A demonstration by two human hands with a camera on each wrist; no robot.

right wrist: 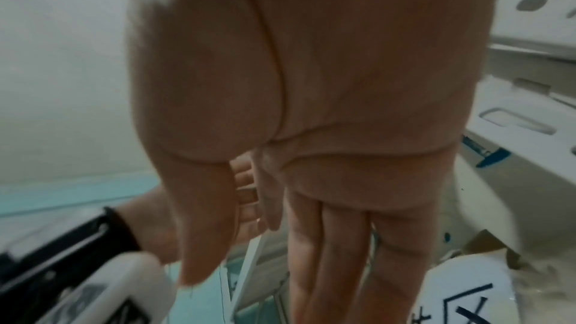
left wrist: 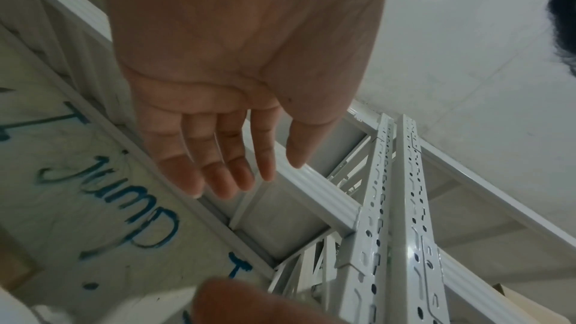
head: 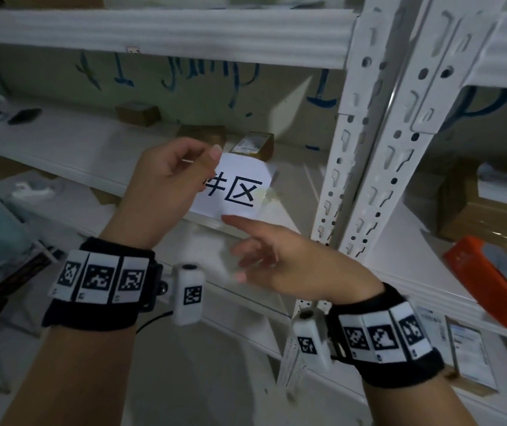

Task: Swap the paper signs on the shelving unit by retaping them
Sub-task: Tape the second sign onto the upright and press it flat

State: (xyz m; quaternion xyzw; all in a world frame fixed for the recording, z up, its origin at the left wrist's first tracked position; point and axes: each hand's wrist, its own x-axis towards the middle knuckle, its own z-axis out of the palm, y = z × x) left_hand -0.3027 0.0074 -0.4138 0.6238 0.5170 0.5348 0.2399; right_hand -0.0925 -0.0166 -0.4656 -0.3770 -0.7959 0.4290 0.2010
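A white paper sign (head: 237, 189) with black characters hangs in front of the middle shelf. My left hand (head: 212, 162) pinches its upper left corner between thumb and fingers. A strip of clear tape (head: 269, 195) sticks out from its right edge. My right hand (head: 240, 247) is below the sign, index finger stretched up to its bottom edge and holding nothing. In the right wrist view my right hand (right wrist: 311, 230) has straight fingers and the sign (right wrist: 467, 287) lies at the lower right. The left wrist view shows my left hand (left wrist: 237, 176) with fairly straight fingers, and no sign.
Two white perforated uprights (head: 369, 149) stand just right of the sign, under a white shelf beam (head: 154, 29). Small cardboard boxes (head: 200, 133) sit on the shelf behind it. An orange item (head: 492, 278) and labelled boxes (head: 467, 348) lie on the right-hand shelves.
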